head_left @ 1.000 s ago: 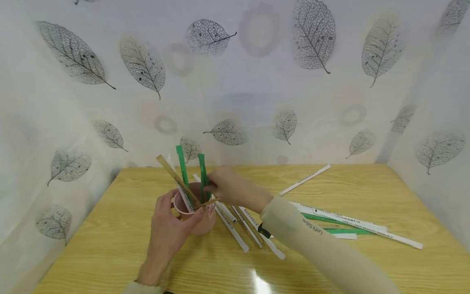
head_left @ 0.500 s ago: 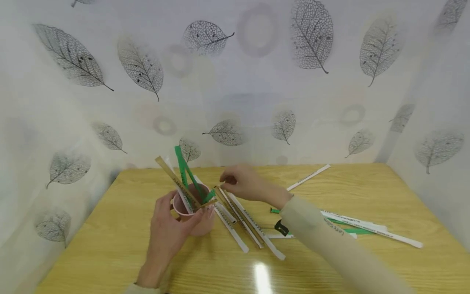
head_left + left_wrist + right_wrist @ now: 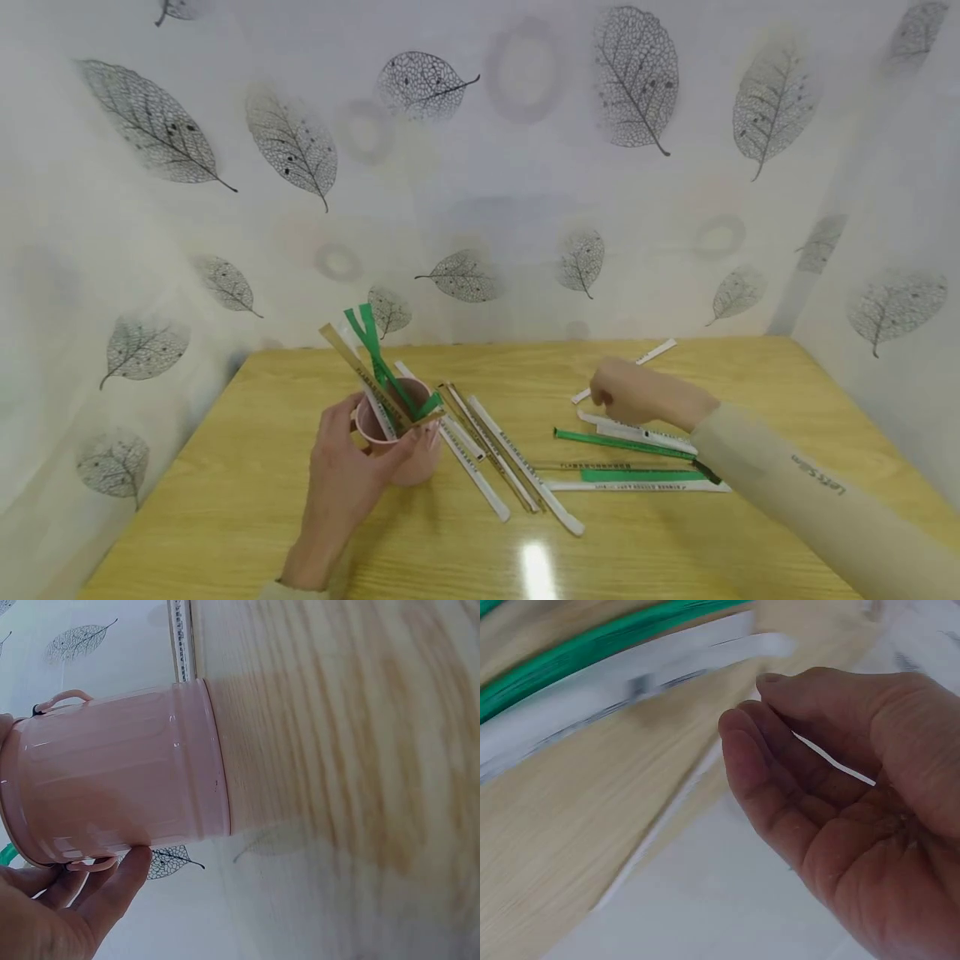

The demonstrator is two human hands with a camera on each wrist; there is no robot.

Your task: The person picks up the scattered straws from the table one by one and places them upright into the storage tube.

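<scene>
Gripping the rim of a glossy pink bucket with small loop handles (image 3: 416, 471), the left hand (image 3: 352, 475) has its thumb at the near side and its fingers curled around the left side. The bucket stands left of the tabletop's centre, toward the back edge (image 3: 510, 342), with slim, printed, wrapped sticks leaning out of its mouth: crossed green sticks (image 3: 369, 335), a tan stick (image 3: 341, 350) and a white stick (image 3: 380, 408). Just right of it, white and tan sticks lie slanting toward the tabletop's front edge, among them a long white stick (image 3: 525, 462). The right hand (image 3: 637, 396) is over the tabletop's right half, fingers bent loosely, a small gap between thumb tip and fingertips. Near it lie a short white stick (image 3: 611, 425), a green stick (image 3: 622, 442), a wider green stick (image 3: 637, 476) and a tan stick (image 3: 592, 467); another white stick (image 3: 657, 352) reaches the back edge.
</scene>
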